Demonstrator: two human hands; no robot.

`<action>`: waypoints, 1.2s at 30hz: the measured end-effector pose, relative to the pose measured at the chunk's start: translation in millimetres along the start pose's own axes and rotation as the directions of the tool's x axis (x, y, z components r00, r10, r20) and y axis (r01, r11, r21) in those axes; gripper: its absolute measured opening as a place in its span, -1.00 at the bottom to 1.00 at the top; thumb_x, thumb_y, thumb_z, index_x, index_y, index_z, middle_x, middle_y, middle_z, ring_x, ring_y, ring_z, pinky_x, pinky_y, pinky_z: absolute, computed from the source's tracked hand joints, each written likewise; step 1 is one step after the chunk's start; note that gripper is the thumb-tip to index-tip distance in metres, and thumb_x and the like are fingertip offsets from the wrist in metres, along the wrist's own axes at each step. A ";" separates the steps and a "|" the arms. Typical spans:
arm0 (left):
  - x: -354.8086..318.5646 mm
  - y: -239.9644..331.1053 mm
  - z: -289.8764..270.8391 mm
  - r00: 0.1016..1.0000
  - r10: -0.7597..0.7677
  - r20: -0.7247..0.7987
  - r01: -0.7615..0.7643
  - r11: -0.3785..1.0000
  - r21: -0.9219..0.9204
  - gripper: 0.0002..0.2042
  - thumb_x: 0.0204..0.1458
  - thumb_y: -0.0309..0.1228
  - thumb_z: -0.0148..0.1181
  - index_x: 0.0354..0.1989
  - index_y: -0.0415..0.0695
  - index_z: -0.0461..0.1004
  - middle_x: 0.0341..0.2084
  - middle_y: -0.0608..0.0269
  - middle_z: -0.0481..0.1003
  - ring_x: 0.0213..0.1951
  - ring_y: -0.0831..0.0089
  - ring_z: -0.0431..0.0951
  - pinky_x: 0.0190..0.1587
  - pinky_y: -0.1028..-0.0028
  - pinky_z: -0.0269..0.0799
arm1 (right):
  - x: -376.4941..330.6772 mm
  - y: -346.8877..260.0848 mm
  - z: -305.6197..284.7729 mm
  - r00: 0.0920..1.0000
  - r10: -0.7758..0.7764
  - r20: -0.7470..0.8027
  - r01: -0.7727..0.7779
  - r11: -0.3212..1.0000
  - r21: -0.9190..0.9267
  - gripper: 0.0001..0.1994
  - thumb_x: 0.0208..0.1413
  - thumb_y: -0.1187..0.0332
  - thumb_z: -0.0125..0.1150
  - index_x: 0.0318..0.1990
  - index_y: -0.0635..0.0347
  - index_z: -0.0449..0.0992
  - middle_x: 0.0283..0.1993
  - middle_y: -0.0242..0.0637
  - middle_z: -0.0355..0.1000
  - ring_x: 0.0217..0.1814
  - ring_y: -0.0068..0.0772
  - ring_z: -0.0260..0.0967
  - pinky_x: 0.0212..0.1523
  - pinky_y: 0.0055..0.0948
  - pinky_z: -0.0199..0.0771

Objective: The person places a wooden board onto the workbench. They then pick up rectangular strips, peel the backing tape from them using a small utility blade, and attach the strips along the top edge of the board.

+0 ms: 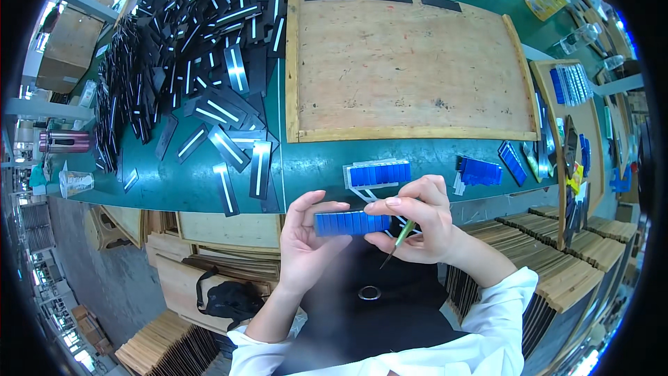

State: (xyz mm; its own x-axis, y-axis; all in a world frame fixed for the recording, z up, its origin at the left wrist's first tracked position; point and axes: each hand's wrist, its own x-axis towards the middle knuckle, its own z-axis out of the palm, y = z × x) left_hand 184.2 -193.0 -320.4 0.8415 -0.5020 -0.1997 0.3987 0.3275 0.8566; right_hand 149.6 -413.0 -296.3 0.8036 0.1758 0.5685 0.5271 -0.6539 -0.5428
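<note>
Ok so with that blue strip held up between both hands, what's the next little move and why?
Probably bring the green tool tip up to the blue strip. The left hand and right hand pinch the strip at its ends above the lap, while the tool sits tucked in the right hand's fingers, its tip pointing down and away from the strip, so it does nothing yet.

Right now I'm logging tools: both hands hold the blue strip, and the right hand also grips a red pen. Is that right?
Not quite. The pen is green, not red, as the head view shows. The rest stands: the left hand and the right hand hold the blue strip between them, and the right hand also grips the pen.
</note>
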 end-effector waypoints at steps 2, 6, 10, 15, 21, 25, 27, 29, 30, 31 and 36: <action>-0.8 1.3 1.1 1.000 0.005 0.001 -0.005 1.000 -0.012 -0.29 -0.07 -0.80 0.25 0.27 -0.15 0.11 0.06 0.00 0.43 0.04 0.36 0.52 0.08 0.43 0.48 | -1.4 0.6 1.0 1.000 -0.001 -0.002 0.001 1.000 -0.008 -0.29 -0.18 0.25 0.55 0.14 0.12 0.26 -0.15 -0.47 0.60 -0.28 -0.42 0.29 -0.17 -0.34 0.12; -2.9 6.8 5.4 0.999 0.033 0.019 -0.034 0.999 0.040 -0.30 -0.08 -0.81 0.25 0.26 -0.16 0.12 0.04 0.00 0.44 0.09 0.33 0.48 0.12 0.37 0.46 | 5.4 -3.6 -1.8 0.999 0.037 0.003 -0.037 0.999 0.023 -0.28 -0.19 0.23 0.55 0.14 0.13 0.29 -0.10 -0.45 0.59 -0.25 -0.39 0.28 -0.15 -0.32 0.14; -5.8 11.0 12.0 0.994 0.093 0.056 -0.101 0.984 0.149 -0.30 -0.11 -0.83 0.26 0.23 -0.16 0.14 0.02 0.00 0.45 0.10 0.29 0.46 0.16 0.32 0.43 | 20.9 -6.6 -1.6 0.993 0.119 0.023 -0.120 0.993 0.014 -0.29 -0.23 0.21 0.56 0.13 0.13 0.34 -0.01 -0.40 0.53 -0.20 -0.33 0.28 -0.11 -0.31 0.18; -7.8 14.9 9.6 0.988 0.137 0.075 -0.149 0.972 0.181 -0.32 -0.13 -0.85 0.26 0.20 -0.16 0.16 -0.01 0.00 0.46 0.10 0.26 0.47 0.16 0.31 0.43 | 22.5 -6.4 -10.0 0.922 0.349 0.168 -0.345 0.937 -0.050 -0.48 -0.25 0.16 0.58 -0.20 0.11 0.38 -0.28 -0.35 0.40 -0.26 -0.28 0.27 -0.21 -0.31 0.17; -4.2 21.2 11.3 0.980 0.155 0.122 -0.178 0.960 0.218 -0.34 -0.12 -0.85 0.23 0.19 -0.16 0.17 0.03 0.02 0.44 0.10 0.27 0.46 0.14 0.31 0.43 | 22.5 -1.9 -22.7 0.732 0.566 0.378 -0.677 0.663 0.318 -0.79 -0.08 0.35 0.49 -0.53 0.20 0.53 -0.57 -0.37 0.42 -0.52 -0.44 0.31 -0.41 -0.47 0.24; 0.5 37.2 21.6 0.997 0.071 -0.016 -0.070 0.995 0.077 -0.40 -0.09 -0.87 0.19 0.13 -0.18 0.18 -0.01 0.12 0.36 0.06 0.35 0.44 0.13 0.37 0.42 | 15.5 1.7 -21.7 0.797 0.526 0.297 -0.604 0.702 0.378 -0.89 -0.09 0.42 0.48 -0.41 0.19 0.64 -0.51 -0.31 0.53 -0.54 -0.41 0.39 -0.42 -0.48 0.36; 4.2 32.0 16.8 0.987 0.135 -0.084 -0.130 0.990 0.062 -0.58 -0.01 -0.82 0.16 0.01 -0.21 0.26 -0.12 0.23 0.33 0.01 0.46 0.44 0.04 0.45 0.50 | 17.1 -0.6 -23.7 0.815 0.515 0.265 -0.580 0.730 0.362 -0.89 -0.11 0.43 0.49 -0.45 0.17 0.63 -0.54 -0.36 0.52 -0.55 -0.45 0.37 -0.41 -0.50 0.32; 1.9 29.6 11.3 0.989 0.126 -0.083 -0.117 0.988 0.103 -0.66 0.04 -0.79 0.14 -0.04 -0.22 0.30 -0.12 0.24 0.33 -0.03 0.48 0.46 -0.01 0.48 0.53 | 17.1 -1.4 -23.9 0.860 0.454 0.233 -0.509 0.793 0.335 -0.92 -0.11 0.48 0.46 -0.47 0.19 0.63 -0.50 -0.36 0.55 -0.49 -0.47 0.37 -0.39 -0.51 0.30; 2.9 29.6 11.2 0.992 0.107 -0.071 -0.097 0.987 0.131 -0.75 0.09 -0.75 0.12 -0.09 -0.24 0.33 -0.12 0.24 0.33 -0.06 0.51 0.47 -0.06 0.51 0.57 | 17.0 -2.6 -24.2 0.856 0.463 0.231 -0.516 0.792 0.327 -0.91 -0.12 0.48 0.47 -0.48 0.17 0.63 -0.51 -0.37 0.55 -0.49 -0.45 0.36 -0.37 -0.50 0.29; 4.2 30.5 15.0 0.989 0.087 -0.118 -0.070 0.987 0.142 -0.89 0.16 -0.67 0.10 -0.16 -0.28 0.42 -0.13 0.25 0.35 -0.13 0.52 0.51 -0.10 0.52 0.59 | 16.9 -2.5 -23.4 0.857 0.460 0.230 -0.514 0.792 0.329 -0.91 -0.12 0.48 0.47 -0.48 0.17 0.63 -0.51 -0.37 0.55 -0.49 -0.45 0.36 -0.37 -0.50 0.29; 6.2 32.8 11.2 0.992 0.007 -0.123 0.011 0.989 0.150 -0.87 0.18 -0.60 0.12 -0.14 -0.33 0.53 -0.15 0.17 0.47 -0.14 0.47 0.55 -0.07 0.49 0.59 | 15.5 -2.1 -23.0 0.860 0.458 0.224 -0.508 0.808 0.300 -0.90 -0.11 0.46 0.47 -0.48 0.18 0.62 -0.51 -0.37 0.55 -0.48 -0.45 0.36 -0.38 -0.49 0.29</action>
State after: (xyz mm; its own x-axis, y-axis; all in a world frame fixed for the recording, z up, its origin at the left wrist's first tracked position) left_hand 198.4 -194.3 -288.2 0.8829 -0.3971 -0.2507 0.3490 0.1978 0.9160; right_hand 154.7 -425.8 -272.1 0.9946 0.0170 0.1022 0.1005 -0.3964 -0.9126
